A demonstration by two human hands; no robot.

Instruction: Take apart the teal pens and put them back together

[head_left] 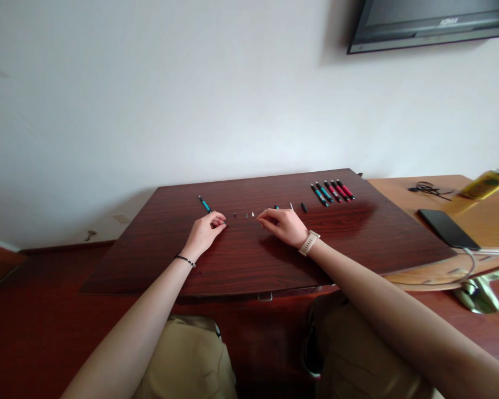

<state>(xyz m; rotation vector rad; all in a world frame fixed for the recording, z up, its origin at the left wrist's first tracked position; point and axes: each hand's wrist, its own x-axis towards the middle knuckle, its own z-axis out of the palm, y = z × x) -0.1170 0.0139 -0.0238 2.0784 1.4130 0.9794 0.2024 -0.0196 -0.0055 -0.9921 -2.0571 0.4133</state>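
Observation:
My left hand (208, 231) rests on the dark wooden table (241, 260), fingers curled together beside a teal and black pen (204, 204); whatever they pinch is too small to make out. My right hand (283, 225) has thumb and fingertips pressed together near a small white piece (253, 214); what it holds, if anything, is too small to tell. Between the hands lie tiny dark parts (235, 215). Behind my right hand a teal part (276, 207) shows in part, with a thin white piece (291, 205) and a black grip (304, 207) to its right.
Several teal and red pens (332, 192) lie in a row at the table's back right. On the lighter table at right are a black phone (448, 228) with a cable, a coiled black cord (427, 188) and a yellow can (487, 184). A television (432, 27) hangs above.

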